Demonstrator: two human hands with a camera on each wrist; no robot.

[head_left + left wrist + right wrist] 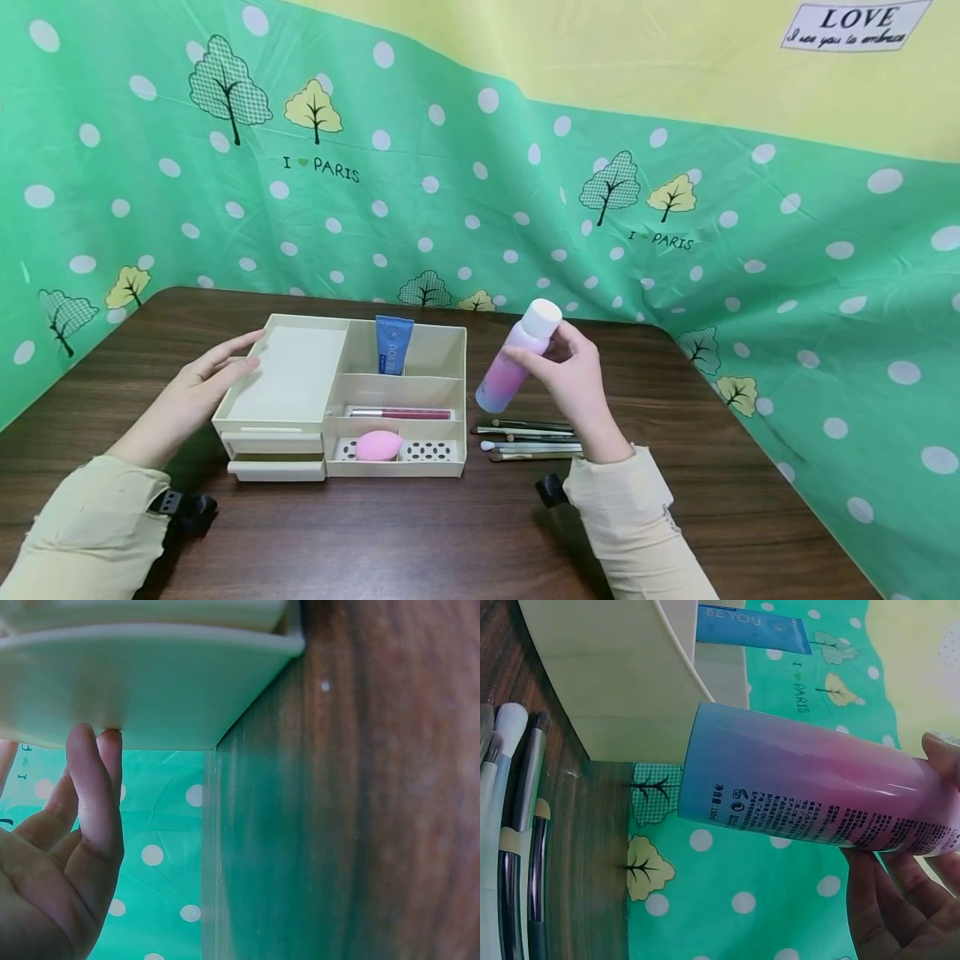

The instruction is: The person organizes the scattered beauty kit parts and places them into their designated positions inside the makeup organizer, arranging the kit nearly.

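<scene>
In the head view my right hand (573, 375) grips a pink-and-blue bottle (513, 362) with a white cap. The bottle is tilted and held up just right of a cream desktop organizer (397, 390). Small print covers the bottle (795, 780) in the right wrist view, with fingertips on both sides of it. My left hand (206, 387) rests against the organizer's left side, fingers fairly straight. From the left wrist view, its fingertips (82, 742) touch the outer wall. A blue tube (393, 346) stands in the organizer's back compartment.
Inside the organizer, a slim pinkish-red tube (405, 413) lies in the middle compartment and a pink makeup sponge (378, 446) in the front one. A front drawer (277, 472) protrudes slightly. Several makeup brushes (532, 443) lie on the brown table (420, 542), right of the organizer.
</scene>
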